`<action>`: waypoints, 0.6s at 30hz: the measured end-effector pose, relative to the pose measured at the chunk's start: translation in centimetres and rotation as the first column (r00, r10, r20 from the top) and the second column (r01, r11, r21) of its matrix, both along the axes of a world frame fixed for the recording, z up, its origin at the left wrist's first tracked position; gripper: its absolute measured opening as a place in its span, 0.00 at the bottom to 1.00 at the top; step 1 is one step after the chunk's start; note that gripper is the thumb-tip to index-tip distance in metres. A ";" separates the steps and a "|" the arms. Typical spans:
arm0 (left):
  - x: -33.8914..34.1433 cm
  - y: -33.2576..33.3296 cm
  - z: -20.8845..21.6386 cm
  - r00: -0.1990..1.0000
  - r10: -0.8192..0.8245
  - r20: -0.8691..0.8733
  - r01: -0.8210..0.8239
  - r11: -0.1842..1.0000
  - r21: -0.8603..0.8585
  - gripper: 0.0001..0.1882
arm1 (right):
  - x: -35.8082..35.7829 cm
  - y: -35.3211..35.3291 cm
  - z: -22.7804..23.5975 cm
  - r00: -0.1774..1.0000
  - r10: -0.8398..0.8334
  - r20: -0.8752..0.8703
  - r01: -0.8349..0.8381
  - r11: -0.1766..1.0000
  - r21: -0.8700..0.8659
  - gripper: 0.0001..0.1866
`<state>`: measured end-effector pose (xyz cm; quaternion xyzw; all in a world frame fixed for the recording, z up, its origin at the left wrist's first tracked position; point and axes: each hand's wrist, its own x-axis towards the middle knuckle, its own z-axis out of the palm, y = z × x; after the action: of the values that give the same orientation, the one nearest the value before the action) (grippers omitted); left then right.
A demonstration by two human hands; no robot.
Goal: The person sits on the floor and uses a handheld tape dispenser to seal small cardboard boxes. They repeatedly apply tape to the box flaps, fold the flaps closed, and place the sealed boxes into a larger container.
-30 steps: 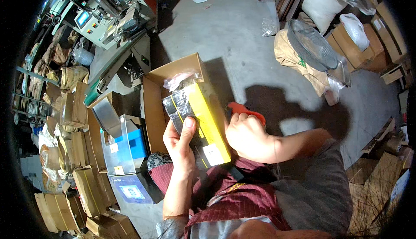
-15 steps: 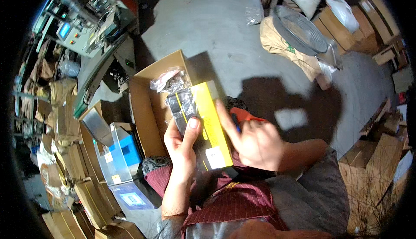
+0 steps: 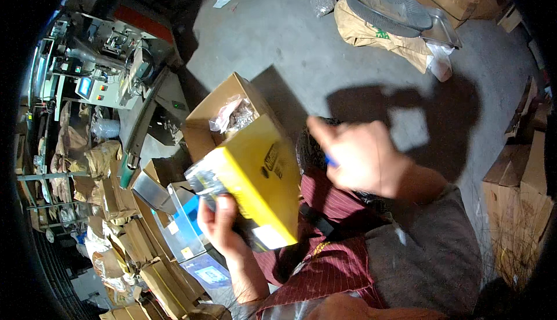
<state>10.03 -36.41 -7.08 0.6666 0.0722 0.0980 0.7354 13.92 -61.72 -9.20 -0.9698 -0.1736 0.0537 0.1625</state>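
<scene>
My left hand grips a yellow and black cardboard box by its lower left side, thumb on the dark face. The box is tilted, its broad yellow face turned to the right. Clear, shiny film shows at its left end. My right hand is apart from the box, to its right, blurred by motion. Its index finger points out while the others curl round a small blue thing, mostly hidden. Beyond the box stands an open brown carton with crumpled clear plastic bags inside.
Left of the carton are a clear plastic bin with something blue and a machine with a small screen. Cartons crowd the left. A mesh basket lies on a paper sack at the far right; more cardboard stands at right.
The yellow box has tilted, and more of its yellow face shows. My right hand has moved away from its edge. The orange-red thing beside that hand is out of sight. The whole view has shifted.
</scene>
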 end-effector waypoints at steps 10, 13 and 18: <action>-1.0 -10.5 -12.7 0.427 -0.701 -0.571 0.857 0.114 0.502 0.21 | -7.2 -7.0 -6.4 0.830 -0.316 -0.459 0.463 -0.069 0.884 0.42; 0.8 -9.2 -12.8 0.183 -0.790 -0.585 0.975 0.220 0.008 0.23 | -9.3 -7.6 -9.7 0.837 -0.324 -0.441 0.427 -0.119 0.897 0.47; 0.2 -7.2 -17.4 0.259 -0.900 -0.351 0.438 0.433 -0.787 0.24 | -9.8 -9.3 -8.0 0.874 -0.180 -0.452 0.474 0.110 0.874 0.47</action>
<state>10.24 -43.63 -24.50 0.3592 0.0808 -0.5518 0.7483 4.08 -71.06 -17.17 -0.6436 0.0732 0.0074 0.7618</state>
